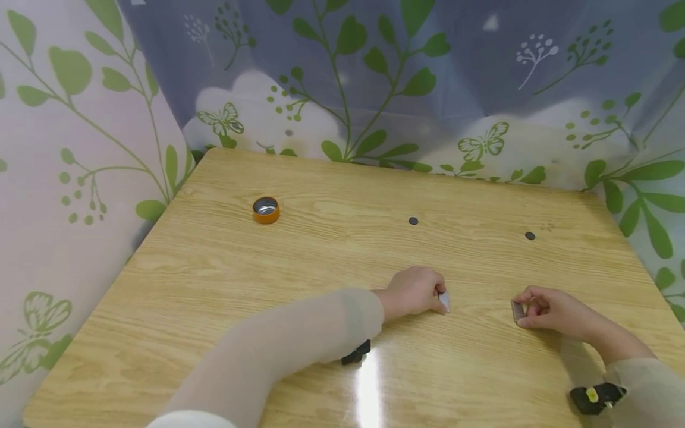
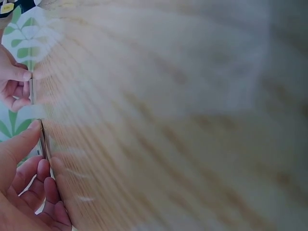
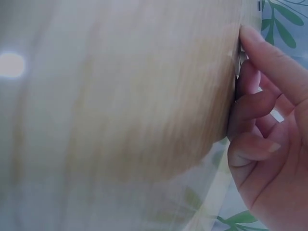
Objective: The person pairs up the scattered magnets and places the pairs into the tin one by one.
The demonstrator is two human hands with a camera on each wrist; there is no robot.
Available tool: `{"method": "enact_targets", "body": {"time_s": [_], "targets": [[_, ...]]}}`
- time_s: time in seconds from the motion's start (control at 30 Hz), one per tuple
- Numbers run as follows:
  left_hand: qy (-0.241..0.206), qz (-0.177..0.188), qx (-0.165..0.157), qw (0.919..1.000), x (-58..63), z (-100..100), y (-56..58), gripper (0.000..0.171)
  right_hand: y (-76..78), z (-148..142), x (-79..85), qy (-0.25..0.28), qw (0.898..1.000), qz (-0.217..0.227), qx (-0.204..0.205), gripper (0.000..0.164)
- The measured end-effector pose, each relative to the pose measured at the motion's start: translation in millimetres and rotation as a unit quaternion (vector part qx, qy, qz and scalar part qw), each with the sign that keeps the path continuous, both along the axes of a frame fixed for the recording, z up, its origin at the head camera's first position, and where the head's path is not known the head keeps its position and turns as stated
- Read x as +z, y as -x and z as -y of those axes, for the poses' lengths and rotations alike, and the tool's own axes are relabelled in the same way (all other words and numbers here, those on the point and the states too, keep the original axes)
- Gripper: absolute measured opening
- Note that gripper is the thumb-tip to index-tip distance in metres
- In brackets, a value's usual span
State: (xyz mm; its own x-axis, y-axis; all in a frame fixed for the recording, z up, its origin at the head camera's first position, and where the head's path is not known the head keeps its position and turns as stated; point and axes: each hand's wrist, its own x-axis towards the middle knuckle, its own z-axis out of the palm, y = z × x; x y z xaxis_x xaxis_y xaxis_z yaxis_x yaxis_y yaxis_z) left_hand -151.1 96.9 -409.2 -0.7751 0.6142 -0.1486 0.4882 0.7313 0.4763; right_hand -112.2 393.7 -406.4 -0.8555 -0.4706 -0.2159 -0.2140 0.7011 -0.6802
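Observation:
In the head view my left hand pinches a small flat silvery rectangular piece by its edges, low over the wooden table. To its right, my right hand holds a similar small flat piece, darker and brownish grey, between thumb and fingers. A gap of bare wood separates the two pieces, which both stand tilted near the tabletop. The left wrist view shows the silvery piece edge-on at the left hand's fingertips. In the right wrist view the fingers hide most of the darker piece.
Two small black discs lie flat farther back on the table. An orange bowl with a shiny metal inside stands at the back left. Leaf-patterned curtains hang behind the table and along its sides.

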Motion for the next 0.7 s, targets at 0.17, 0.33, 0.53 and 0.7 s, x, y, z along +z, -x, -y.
{"method": "enact_targets", "body": {"time_s": [0.17, 0.33, 0.53, 0.7], "targets": [[-0.001, 0.008, 0.000, 1.0000, -1.0, -1.1, -2.1, 0.025, -2.3, -0.3, -2.3, 0.011, 1.000, 0.004, 0.005, 0.031], [0.005, 0.002, 0.003, 1.0000, -0.9, -3.7, -3.2, 0.026, -1.7, 0.5, -3.5, 0.007, 1.000, 0.003, 0.002, 0.032], [0.007, 0.005, 0.005, 1.0000, -1.2, -8.2, -4.3, 0.026, 1.4, 0.4, -5.6, 0.004, 1.000, 0.002, 0.009, 0.032], [-0.002, -0.003, 0.006, 1.0000, -0.3, -10.8, -3.6, 0.025, 3.7, -0.9, -4.4, 0.000, 1.000, -0.016, 0.015, 0.031]]}}
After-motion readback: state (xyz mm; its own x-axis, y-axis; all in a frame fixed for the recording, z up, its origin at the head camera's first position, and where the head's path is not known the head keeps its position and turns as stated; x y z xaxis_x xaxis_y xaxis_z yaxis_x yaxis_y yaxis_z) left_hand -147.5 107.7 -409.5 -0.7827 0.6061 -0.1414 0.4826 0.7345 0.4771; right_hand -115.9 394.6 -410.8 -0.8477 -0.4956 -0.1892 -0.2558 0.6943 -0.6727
